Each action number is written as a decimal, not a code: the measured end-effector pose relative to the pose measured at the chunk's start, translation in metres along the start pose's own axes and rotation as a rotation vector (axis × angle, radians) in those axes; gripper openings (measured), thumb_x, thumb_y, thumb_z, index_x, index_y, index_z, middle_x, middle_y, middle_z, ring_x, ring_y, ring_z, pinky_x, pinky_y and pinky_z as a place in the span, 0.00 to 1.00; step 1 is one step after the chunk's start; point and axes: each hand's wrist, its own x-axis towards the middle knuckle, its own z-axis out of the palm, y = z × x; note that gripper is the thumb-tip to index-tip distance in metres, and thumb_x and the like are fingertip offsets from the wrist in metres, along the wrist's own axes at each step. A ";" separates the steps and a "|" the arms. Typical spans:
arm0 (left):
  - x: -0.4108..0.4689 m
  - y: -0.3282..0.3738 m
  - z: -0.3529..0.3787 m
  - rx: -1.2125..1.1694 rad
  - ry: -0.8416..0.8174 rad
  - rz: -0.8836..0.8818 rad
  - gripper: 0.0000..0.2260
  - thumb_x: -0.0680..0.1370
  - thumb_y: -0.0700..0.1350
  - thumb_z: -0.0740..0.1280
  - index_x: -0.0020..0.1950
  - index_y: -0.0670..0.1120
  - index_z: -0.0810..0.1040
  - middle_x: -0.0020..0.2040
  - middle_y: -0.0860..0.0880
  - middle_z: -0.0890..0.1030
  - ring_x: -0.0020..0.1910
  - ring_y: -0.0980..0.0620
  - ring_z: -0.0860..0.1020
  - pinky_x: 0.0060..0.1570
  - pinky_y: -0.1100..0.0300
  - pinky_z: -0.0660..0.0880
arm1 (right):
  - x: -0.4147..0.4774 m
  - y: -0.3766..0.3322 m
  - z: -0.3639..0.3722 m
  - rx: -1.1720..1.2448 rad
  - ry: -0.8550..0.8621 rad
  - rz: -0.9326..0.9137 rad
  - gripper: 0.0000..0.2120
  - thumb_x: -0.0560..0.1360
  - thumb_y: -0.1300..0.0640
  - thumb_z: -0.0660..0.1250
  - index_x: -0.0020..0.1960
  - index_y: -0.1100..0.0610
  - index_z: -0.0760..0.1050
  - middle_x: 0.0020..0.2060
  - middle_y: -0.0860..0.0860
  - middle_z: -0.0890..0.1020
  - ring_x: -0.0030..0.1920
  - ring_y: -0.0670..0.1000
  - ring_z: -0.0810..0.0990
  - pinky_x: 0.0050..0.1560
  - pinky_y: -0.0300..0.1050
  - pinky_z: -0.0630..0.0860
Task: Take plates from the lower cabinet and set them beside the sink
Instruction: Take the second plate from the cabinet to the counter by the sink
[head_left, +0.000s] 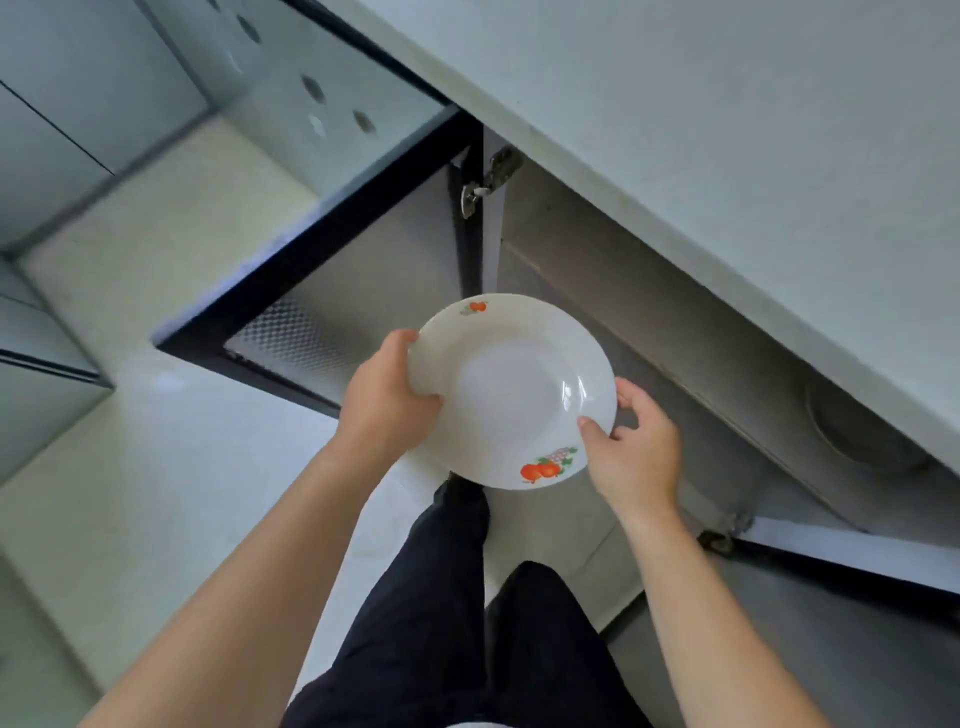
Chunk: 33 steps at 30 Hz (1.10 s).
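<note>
Pale counter (675, 104) overhung the open lower cabinet (649, 332), before which left hand (384, 400) and right hand (631, 452) each clutched the rim of a white plate (511, 389).

A home kitchen: countertop (727, 130) over open lower cabinet (613, 301).

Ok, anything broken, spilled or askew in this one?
Nothing stands out. The plate looks whole, gripped at its rim by the left hand and right hand. The cabinet door stands open, as the task needs.
</note>
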 end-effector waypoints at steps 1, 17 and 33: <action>-0.016 0.006 -0.014 -0.006 0.000 -0.005 0.27 0.70 0.42 0.68 0.67 0.52 0.66 0.59 0.50 0.76 0.54 0.46 0.74 0.46 0.52 0.77 | -0.016 -0.014 -0.010 -0.010 -0.007 -0.008 0.20 0.71 0.66 0.67 0.53 0.43 0.70 0.46 0.38 0.76 0.41 0.43 0.80 0.43 0.38 0.75; -0.189 0.042 -0.169 -0.384 0.223 0.048 0.25 0.69 0.38 0.69 0.64 0.53 0.71 0.52 0.55 0.74 0.40 0.57 0.74 0.27 0.70 0.68 | -0.149 -0.174 -0.077 0.020 -0.135 -0.214 0.19 0.70 0.64 0.70 0.58 0.51 0.74 0.44 0.37 0.77 0.35 0.33 0.79 0.43 0.38 0.78; -0.199 -0.098 -0.350 -0.558 0.502 -0.021 0.27 0.67 0.37 0.73 0.64 0.50 0.72 0.53 0.51 0.78 0.40 0.57 0.78 0.39 0.61 0.75 | -0.220 -0.302 0.106 0.069 -0.409 -0.382 0.20 0.69 0.65 0.71 0.58 0.51 0.75 0.46 0.46 0.82 0.43 0.46 0.83 0.43 0.42 0.80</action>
